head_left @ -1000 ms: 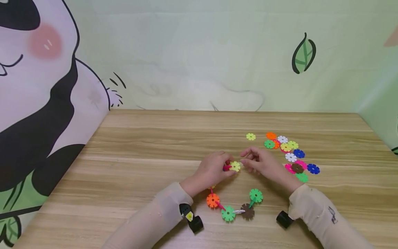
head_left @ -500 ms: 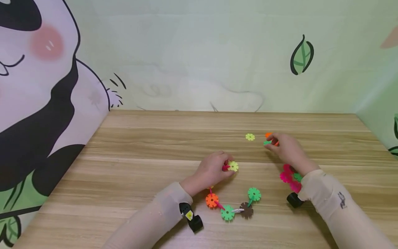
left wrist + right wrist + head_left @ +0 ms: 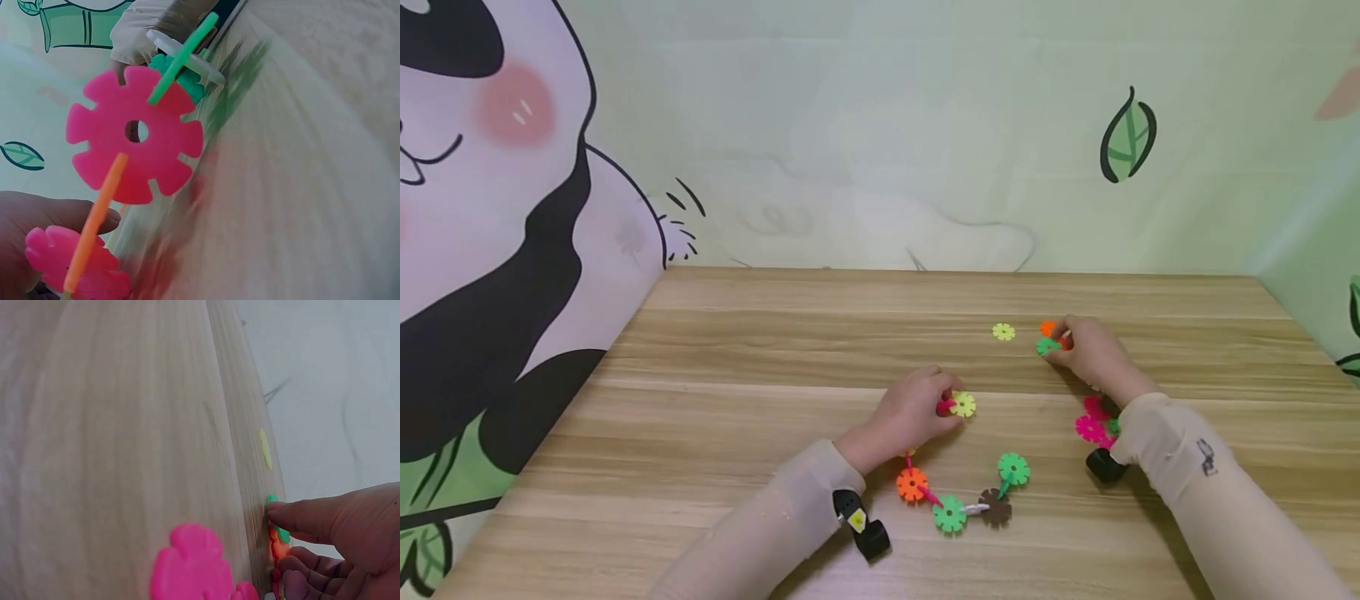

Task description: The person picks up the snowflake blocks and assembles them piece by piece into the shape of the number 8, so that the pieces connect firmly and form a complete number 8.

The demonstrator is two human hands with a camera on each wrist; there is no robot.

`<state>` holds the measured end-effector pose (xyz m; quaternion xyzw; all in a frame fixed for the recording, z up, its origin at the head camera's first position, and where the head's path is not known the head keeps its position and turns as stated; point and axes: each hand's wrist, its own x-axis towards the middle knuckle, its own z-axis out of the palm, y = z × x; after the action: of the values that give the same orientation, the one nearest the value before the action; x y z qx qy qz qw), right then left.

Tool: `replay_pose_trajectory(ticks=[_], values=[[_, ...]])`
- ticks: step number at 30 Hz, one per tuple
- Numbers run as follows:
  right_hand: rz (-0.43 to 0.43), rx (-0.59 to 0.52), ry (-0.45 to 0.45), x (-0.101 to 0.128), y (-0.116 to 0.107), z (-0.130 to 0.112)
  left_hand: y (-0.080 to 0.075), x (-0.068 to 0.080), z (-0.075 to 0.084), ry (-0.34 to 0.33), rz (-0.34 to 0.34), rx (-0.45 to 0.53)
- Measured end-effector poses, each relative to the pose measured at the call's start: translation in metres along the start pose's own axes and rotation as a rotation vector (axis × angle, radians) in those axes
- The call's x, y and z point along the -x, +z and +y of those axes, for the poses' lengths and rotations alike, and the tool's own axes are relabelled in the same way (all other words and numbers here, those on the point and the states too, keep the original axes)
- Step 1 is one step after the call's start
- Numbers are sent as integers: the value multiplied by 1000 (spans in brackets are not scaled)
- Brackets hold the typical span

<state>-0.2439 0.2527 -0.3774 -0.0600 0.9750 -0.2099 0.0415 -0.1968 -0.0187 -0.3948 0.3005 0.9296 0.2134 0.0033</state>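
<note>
Nearest the person, a chain (image 3: 944,520) of slotted plastic flower discs is curving across the wood-grain counter (image 3: 775,333), its green, white, brown, orange and pink pieces sitting at angles to one another, some face-up and some edge-on. Just beyond, the left hand (image 3: 913,412) is keeping a grasping grip on a pink disc (image 3: 945,407), with a yellow disc (image 3: 964,408) touching it; the hand is hiding the join to the chain. Farther right, bright pink pieces (image 3: 1090,429) are lying clustered, partly covered by the right sleeve (image 3: 1180,467). Beyond them, the right hand (image 3: 1093,354) is reaching among loose discs: its thumb is touching a green disc (image 3: 1044,347) and its fingers are curling near an orange disc (image 3: 280,551); whether this grip is grasping either, I cannot tell. Past these, a lone yellow piece (image 3: 1003,332) is lying apart. Behind the counter, a pale green wall (image 3: 812,125) is showing a painted panda (image 3: 550,242) and leaf (image 3: 1127,137).
</note>
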Motion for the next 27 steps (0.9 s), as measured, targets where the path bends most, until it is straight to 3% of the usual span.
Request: replay_pose_trajectory(ticks=[14,20,27], values=[[115,-147,-1,11,-2,1,2,-1,-1,-4,-1,10],[173,-170,-96,32,-1,-14,3,-1,-3,-6,16,29],[185,-189,-181,53,16,-36,4,-1,-3,16,36,31]])
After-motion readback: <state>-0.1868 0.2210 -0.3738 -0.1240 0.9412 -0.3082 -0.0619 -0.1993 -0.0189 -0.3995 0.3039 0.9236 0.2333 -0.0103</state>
